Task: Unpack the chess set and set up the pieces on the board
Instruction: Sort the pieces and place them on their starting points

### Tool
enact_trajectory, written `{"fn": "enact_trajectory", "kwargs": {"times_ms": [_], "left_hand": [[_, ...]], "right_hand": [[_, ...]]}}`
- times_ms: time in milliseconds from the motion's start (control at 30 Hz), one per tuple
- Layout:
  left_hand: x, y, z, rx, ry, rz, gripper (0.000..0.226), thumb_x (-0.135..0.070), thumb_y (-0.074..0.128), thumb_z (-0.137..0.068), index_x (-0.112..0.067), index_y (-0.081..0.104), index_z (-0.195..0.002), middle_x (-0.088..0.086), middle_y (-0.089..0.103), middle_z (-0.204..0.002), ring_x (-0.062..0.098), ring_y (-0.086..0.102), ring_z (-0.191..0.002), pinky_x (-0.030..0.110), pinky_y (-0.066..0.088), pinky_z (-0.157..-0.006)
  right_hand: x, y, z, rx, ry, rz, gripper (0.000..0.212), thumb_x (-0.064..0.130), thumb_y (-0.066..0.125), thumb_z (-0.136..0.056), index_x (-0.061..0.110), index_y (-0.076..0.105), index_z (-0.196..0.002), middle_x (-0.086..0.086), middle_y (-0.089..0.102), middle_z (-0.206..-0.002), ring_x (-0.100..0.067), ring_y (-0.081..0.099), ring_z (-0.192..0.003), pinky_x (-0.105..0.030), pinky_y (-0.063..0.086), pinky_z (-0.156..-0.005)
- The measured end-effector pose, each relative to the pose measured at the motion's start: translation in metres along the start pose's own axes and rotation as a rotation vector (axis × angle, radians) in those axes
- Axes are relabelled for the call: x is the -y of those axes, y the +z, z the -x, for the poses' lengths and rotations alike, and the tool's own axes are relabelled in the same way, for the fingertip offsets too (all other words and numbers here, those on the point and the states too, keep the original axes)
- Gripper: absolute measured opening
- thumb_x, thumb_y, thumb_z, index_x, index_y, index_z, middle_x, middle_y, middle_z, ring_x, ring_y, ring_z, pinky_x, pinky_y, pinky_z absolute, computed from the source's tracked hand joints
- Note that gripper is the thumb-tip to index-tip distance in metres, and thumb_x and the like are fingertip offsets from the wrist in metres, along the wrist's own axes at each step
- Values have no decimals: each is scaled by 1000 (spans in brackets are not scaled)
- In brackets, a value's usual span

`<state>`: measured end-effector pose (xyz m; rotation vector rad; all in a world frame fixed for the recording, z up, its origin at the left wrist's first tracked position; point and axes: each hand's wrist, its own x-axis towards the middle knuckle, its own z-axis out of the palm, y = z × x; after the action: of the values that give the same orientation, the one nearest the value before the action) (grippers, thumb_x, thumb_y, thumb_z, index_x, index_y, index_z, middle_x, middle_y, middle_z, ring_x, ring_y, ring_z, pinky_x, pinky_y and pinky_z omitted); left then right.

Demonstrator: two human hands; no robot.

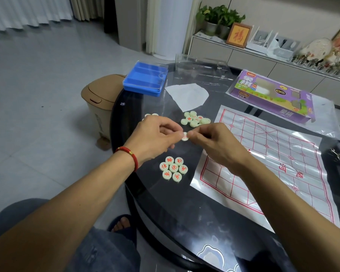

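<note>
A round cream chess piece (184, 136) with red marking is pinched between the fingertips of my left hand (155, 138) and my right hand (214, 144), a little above the dark glass table (155, 193). Below my hands, several cream pieces with red characters (173, 169) lie face up in a tight cluster. Another heap of pieces (194, 119) lies just beyond my hands, and a few more (150, 115) peek out behind my left hand. The plastic board sheet (273, 163) with red grid lines is spread out to the right, with no pieces on it.
A blue plastic tray (144, 78) sits at the table's far left edge, with a clear lid (202, 69) and a white paper (186, 96) beside it. The purple set box (271, 95) lies at the far right. A tan bin (98, 103) stands on the floor left of the table.
</note>
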<state>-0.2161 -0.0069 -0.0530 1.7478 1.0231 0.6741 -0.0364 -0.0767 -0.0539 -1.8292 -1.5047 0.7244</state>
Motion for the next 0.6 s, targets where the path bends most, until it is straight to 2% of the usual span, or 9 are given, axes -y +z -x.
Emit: {"fn": "enact_trajectory", "kwargs": {"times_ms": [100,200,267,333,400,467,600], "left_hand": [[1,-1,1,34,1,-14,3,-20,77,-87,-22,76,-89,0,74,-72,14,73,-68,22,53,-59],[5,-4,-1,-35,25,-151,2,-27,74,-86,-27,76,-84,-7,71,-70,7,69,-68,21,53,-62],[7,-6,-2,-102,43,-270,5,-27,70,-87,-28,75,-86,-9,69,-70,4,66,-69,15,50,-64],[9,-7,-2,-117,48,-316,10,-22,67,-87,-27,75,-89,-9,68,-73,3,64,-69,12,48,-64],[10,-6,-3,-108,54,-342,13,-19,66,-87,-26,76,-92,-9,68,-75,2,62,-70,15,52,-69],[9,-3,-2,-94,72,-354,14,-18,65,-88,-25,75,-95,-9,67,-77,3,61,-70,20,55,-74],[7,1,-2,-85,107,-371,16,-16,64,-88,-23,75,-98,-10,65,-78,2,59,-69,20,55,-75]], "right_hand": [[1,2,0,30,-18,30,27,34,61,-99,14,78,-94,-5,70,-80,-20,62,-73,-31,50,-64],[-4,1,-1,38,-96,363,29,38,61,-98,13,76,-93,-4,70,-82,-20,63,-72,-37,53,-65],[-6,-6,-1,72,-100,539,29,39,63,-97,14,72,-86,-4,68,-78,-18,61,-67,-35,49,-59],[-3,-14,2,175,-62,554,29,40,65,-95,15,70,-82,-1,67,-76,-15,61,-65,-29,47,-56],[2,-13,6,256,-70,601,30,42,65,-94,14,72,-86,-1,69,-80,-15,64,-68,-32,56,-63],[6,-9,7,260,-132,682,31,44,64,-94,14,73,-90,-2,71,-83,-15,65,-70,-35,60,-69],[8,-3,3,259,-246,764,26,43,66,-94,18,73,-91,0,69,-83,-13,62,-69,-35,59,-67]]}}
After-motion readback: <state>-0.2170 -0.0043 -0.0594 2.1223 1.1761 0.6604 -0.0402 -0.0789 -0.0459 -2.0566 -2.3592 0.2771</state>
